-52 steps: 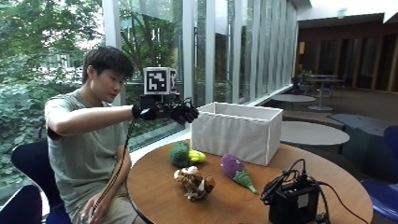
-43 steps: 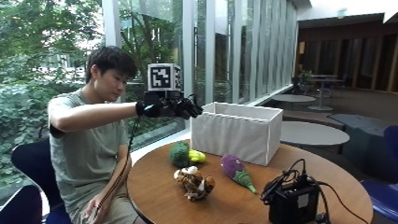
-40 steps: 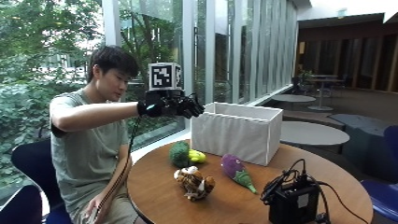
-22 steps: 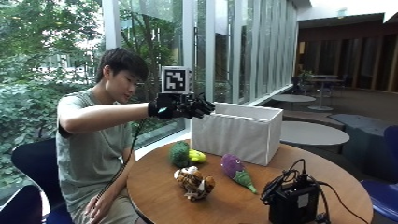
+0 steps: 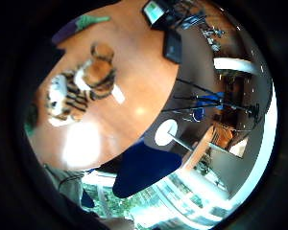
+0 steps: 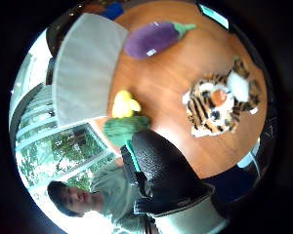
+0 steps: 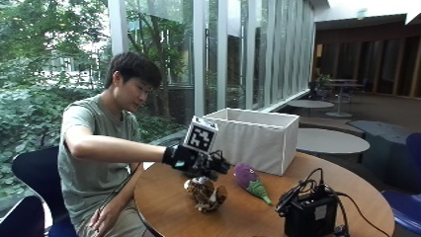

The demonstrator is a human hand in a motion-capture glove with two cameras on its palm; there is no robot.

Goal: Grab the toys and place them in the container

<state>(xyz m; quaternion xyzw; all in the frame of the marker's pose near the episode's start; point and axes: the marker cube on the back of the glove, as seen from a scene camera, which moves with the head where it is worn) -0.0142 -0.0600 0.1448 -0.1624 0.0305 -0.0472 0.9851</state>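
Your gloved right hand [image 7: 197, 163], which had been raised level with the rim of the container [image 7: 253, 140] a moment earlier, had come down and back toward you, and it hung low over the table [image 7: 197, 217], just above the tiger toy [image 7: 206, 194]. Whether its fingers were spread or curled, you could not tell from these views; it appeared to hold nothing. That drop suggested you had finished at the box and were reaching for the next toy.

Moving rightward, the tiger toy lay on the wood nearest you, on its side. Behind your hand, hidden in the outside view but clear from the palm, the green plush [image 6: 124, 129] and the yellow plush [image 6: 124, 103] sat touching each other against the container's wall. Further right, the eggplant toy [image 7: 248, 180] lay beside the box front. At the far right a black device [image 7: 313, 217] with cables stood near the table edge.

All four toys were still outside the container, so most of the job remained.
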